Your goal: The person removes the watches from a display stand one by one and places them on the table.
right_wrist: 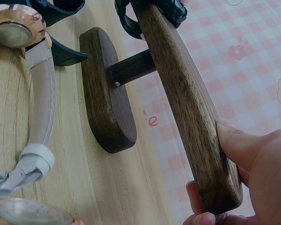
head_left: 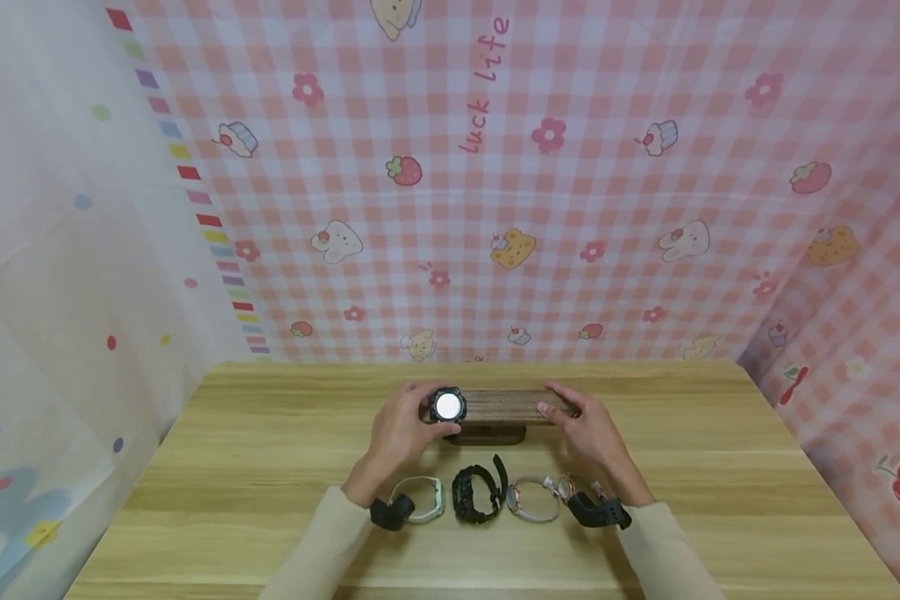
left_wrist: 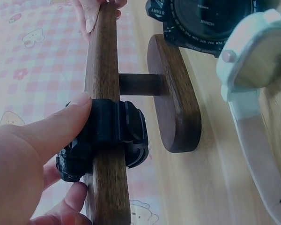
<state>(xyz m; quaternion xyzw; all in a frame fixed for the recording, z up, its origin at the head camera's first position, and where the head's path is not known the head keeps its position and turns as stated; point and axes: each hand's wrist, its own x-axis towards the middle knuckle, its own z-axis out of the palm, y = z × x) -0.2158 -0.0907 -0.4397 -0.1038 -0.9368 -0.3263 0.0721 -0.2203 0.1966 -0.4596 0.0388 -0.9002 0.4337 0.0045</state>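
Note:
A dark wooden watch stand [head_left: 504, 407] has a long crossbar on a post above an oval base [left_wrist: 178, 103]. A black watch [head_left: 448, 406] is strapped around the left part of the crossbar, its round face bright with glare in the head view. My left hand [head_left: 401, 429] pinches this watch between thumb and fingers; the left wrist view shows its buckle side [left_wrist: 133, 126]. At the bar's right end, my right hand [head_left: 588, 427] grips the wood, thumb on one side and fingers curled around the other. Part of the left fingers is hidden behind the bar.
In front of the stand lie a white watch [head_left: 439, 497], another black watch [head_left: 465, 495], a rose-gold watch [head_left: 534, 502] with a pale strap, and a second rose-gold watch [head_left: 566, 486] partly behind the right wrist. A checked cloth [head_left: 450, 208] hangs behind the wooden table [head_left: 270, 467].

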